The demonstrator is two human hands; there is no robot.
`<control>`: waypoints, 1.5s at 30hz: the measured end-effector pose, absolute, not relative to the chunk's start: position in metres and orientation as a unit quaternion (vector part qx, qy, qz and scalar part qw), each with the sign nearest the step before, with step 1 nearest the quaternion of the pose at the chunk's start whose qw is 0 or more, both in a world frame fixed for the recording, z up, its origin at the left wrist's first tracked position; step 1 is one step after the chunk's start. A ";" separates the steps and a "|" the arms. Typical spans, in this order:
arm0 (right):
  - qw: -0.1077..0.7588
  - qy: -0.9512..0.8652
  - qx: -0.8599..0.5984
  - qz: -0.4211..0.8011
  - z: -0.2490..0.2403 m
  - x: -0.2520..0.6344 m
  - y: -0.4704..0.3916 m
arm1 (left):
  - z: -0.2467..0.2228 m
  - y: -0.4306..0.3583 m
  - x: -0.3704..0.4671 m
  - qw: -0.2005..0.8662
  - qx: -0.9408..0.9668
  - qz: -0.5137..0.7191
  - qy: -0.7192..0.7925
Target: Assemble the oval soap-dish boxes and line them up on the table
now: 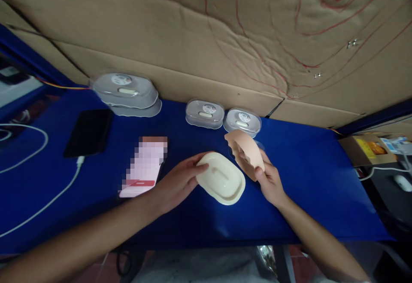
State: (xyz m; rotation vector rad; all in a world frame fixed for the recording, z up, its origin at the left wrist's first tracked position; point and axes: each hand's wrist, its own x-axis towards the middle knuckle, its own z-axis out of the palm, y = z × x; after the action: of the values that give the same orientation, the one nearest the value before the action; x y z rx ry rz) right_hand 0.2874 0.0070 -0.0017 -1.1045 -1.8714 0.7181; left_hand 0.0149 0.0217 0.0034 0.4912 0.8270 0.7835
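Cable, white and looping, runs at the left of the blue bench (322,167) to a dark-screened phone (88,132). Behind the phone, against the cardboard wall, I see a stack of clear-topped cases (135,98), one upon another, the upper bearing a round label and a cream oval bar; I cannot make out what else they hold. Nearer the person lies a phone with a lit screen (144,169), its display blurred.

Next comes the left hand (182,178), its fingers pinching the left end of a cream oval dish (228,190), thumb over the rim and the others underneath. The dish is held up over the bench, its shallow hollow facing up with a raised bar in the middle. Past it, at the back, sit a left labelled case (205,113) and a right labelled case (243,122) side by side, each showing a cream bar.

Just beside the dish, the right hand (272,182) pinches a peach wavy-edged band (246,145), thumb on its near end, the other fingers partly hidden behind. Clear plastic shows behind the band. Far right, an open cardboard box (355,156) contains something yellow and orange.
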 end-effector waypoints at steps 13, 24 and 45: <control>0.204 -0.909 -0.353 0.081 -0.003 0.263 -0.011 | 0.007 0.009 0.020 0.866 0.203 0.367 0.275; 0.194 -0.899 -0.391 0.038 -0.005 0.263 -0.011 | 0.015 0.010 0.016 0.842 0.212 0.388 0.309; 0.251 -0.794 -0.553 0.024 0.001 0.463 0.054 | 0.006 0.007 0.019 0.443 0.787 0.253 0.346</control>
State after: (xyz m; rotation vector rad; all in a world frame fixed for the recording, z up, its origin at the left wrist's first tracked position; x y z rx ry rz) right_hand 0.4628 0.0543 0.0014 -1.5048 -2.1601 0.0648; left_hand 0.0189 0.0066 0.0058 1.9532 0.8595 0.6286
